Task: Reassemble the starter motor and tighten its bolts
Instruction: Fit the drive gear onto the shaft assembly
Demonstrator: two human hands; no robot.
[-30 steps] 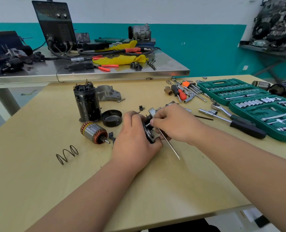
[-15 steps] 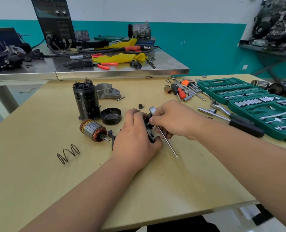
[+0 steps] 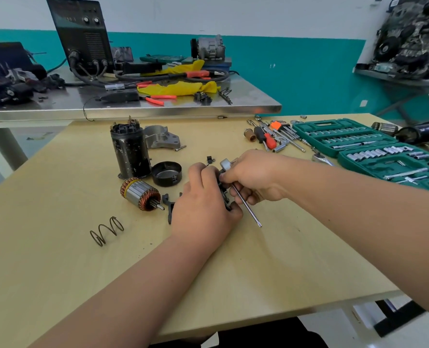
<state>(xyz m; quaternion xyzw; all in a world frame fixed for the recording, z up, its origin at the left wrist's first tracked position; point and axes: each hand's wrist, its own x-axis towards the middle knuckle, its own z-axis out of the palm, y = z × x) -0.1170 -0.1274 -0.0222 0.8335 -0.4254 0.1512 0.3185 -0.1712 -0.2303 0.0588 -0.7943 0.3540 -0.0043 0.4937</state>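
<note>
My pale wooden desk [image 3: 58, 247] fills the foreground. Behind it stands a steel desk [image 3: 246, 101] with a grey leg [image 3: 0, 146] at its left. The wall [image 3: 308, 79] beyond is white above, teal below. A grey shelf [image 3: 396, 77] juts out at my right. The floor [image 3: 32, 144] is pale.

Near tabletop [image 3: 271, 259] lies open; armature [image 3: 139, 193] and black cap [image 3: 166, 173] crowd left, socket cases [image 3: 359, 144] right

Left hand [image 3: 204, 209] curled, gripping; right hand [image 3: 255, 175] just beside it, fingers [image 3: 229, 175] pinching.
</note>
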